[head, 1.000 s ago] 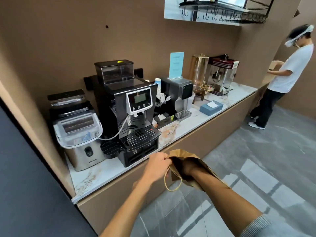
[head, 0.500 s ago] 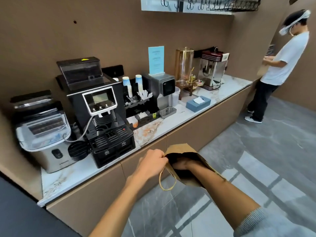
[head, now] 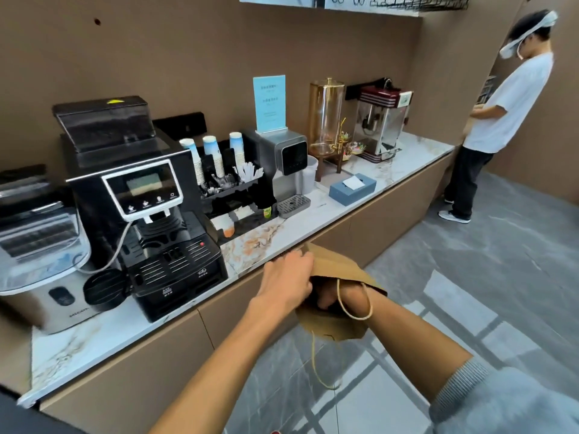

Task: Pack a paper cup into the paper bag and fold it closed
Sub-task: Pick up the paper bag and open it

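Blurred lettering on ice maker point(head: 47, 270)

Bare left forearm and hand point(head: 286, 285), a grey ribbed-knit sleeve point(head: 501, 399) pushed up the right arm.

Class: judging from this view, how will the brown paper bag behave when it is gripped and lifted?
The paper bag probably flexes easily: its mouth bows around the right hand. Likely light, since the left hand pinches only its rim. Its cord handles dangle loosely.
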Demonstrator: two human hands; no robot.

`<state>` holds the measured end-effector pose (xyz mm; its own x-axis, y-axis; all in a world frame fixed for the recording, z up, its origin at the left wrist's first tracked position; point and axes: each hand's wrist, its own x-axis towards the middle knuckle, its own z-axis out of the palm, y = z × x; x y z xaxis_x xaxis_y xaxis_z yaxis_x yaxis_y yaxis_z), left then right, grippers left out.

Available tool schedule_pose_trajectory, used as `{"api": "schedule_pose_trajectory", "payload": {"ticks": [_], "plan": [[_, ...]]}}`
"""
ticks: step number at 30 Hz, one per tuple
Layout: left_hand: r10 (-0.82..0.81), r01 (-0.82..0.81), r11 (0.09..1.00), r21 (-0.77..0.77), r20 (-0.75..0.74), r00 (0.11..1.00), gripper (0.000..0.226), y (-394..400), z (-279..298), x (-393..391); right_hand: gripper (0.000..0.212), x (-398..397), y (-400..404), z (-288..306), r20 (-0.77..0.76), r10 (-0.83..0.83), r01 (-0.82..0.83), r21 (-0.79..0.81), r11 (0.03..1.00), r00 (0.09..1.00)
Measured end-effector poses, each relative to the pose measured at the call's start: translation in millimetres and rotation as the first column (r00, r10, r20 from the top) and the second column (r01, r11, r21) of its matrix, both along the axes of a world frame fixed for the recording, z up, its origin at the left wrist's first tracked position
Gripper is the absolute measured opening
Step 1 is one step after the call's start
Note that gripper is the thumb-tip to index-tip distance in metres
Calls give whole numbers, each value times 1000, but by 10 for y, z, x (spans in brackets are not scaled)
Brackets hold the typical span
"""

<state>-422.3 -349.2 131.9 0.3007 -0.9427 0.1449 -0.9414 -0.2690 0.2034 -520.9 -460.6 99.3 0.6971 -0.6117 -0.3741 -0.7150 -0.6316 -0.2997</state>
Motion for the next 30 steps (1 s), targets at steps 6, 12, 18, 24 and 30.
{"api": "schedule_pose_trajectory", "payload": {"ticks": [6,12,18,24,30], "plan": [[116,-116,993,6,-155,981,16,-554,-69,469,56,600,-724,-142,-241,56,-60,-8,998,969],[133,-126,991,46,-266,955,41,-1150,-162,1040,10,941,-1381,-209,-170,-142,155,70,985,975],[149,-171,985,-17,-415,898,56,-1687,-195,1345,60,1448,-1783,-14,-245,18,1,78,997,969],[221,-226,973,42,-449,866,65,-2145,-252,1690,48,1789,-2339,-174,-32,-144,146,50,988,989],[336,-330,939,97,-469,817,72,-2663,-320,2023,49,2134,-3043,-293,-55,74,-75,-23,997,996]]}}
